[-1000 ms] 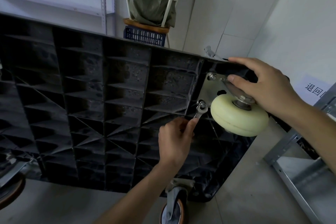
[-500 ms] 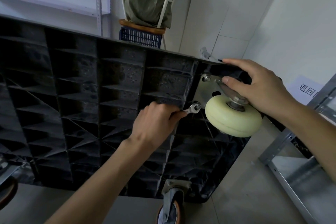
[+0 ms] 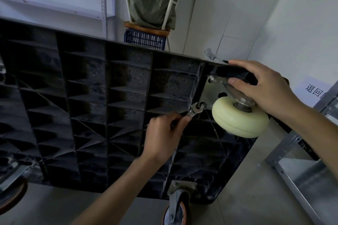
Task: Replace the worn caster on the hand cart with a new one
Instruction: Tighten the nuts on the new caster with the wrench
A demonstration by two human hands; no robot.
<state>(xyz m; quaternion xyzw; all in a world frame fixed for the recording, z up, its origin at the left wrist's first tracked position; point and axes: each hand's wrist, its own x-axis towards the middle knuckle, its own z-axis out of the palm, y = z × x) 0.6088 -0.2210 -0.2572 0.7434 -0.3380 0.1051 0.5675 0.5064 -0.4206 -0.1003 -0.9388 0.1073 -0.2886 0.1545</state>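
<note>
The black hand cart (image 3: pixel 91 107) stands on its side with its ribbed underside facing me. A cream caster wheel (image 3: pixel 239 120) on a metal mounting plate (image 3: pixel 210 91) sits at the cart's upper right corner. My left hand (image 3: pixel 164 133) grips a small wrench (image 3: pixel 195 109) whose open jaw is on the bolt at the plate's lower left corner. My right hand (image 3: pixel 263 87) holds the cart's top edge and the caster's fork, thumb pressed on the plate. Another bolt (image 3: pixel 213 79) shows at the plate's upper left.
A worn orange-rimmed caster (image 3: pixel 175 210) sticks out at the cart's bottom edge, another (image 3: pixel 11 195) at the lower left. A metal shelf frame (image 3: pixel 301 179) stands at the right. Behind the cart are a blue crate (image 3: pixel 144 38) and a white rack with a grey bag (image 3: pixel 153 0).
My left hand swung the wrench handle from below the bolt up to the left, then partly back down. The right hand has stayed on the caster.
</note>
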